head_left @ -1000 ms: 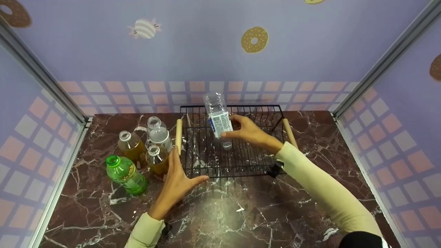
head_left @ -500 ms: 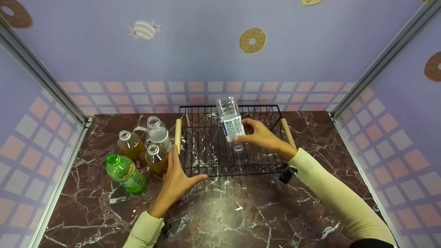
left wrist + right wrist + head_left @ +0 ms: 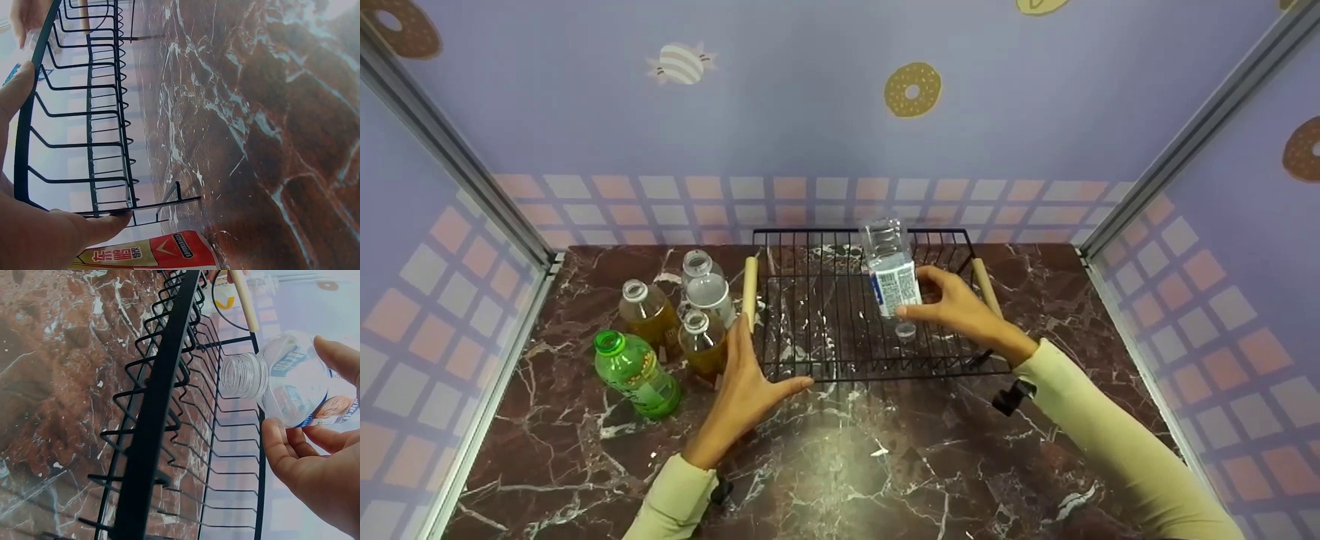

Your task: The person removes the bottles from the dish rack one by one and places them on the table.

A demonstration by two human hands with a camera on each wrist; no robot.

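My right hand [image 3: 956, 311] holds a clear plastic bottle [image 3: 889, 259] with a white and blue label over the black wire rack [image 3: 840, 277]. The bottle is tilted with its uncapped neck [image 3: 243, 376] pointing down, thumb and fingers on either side of its body. At the rack's front left corner, my left hand [image 3: 746, 390] touches the frame, its thumb and fingers spread and fairly straight. In the left wrist view, the thumb [image 3: 17, 90] lies at the rack's rim and a fingertip is at the side wire. No other item shows in the rack.
Left of the rack stand a green bottle [image 3: 637, 375], two bottles of amber liquid [image 3: 649, 319] and a clear bottle [image 3: 709, 292], all uncapped. Wooden handles [image 3: 986, 289] flank the rack. Patterned walls [image 3: 810, 112] enclose the dark marbled counter [image 3: 840, 465].
The right hand has carried the upside-down bottle to the right over the rack. The left hand has stayed at the rack's corner.
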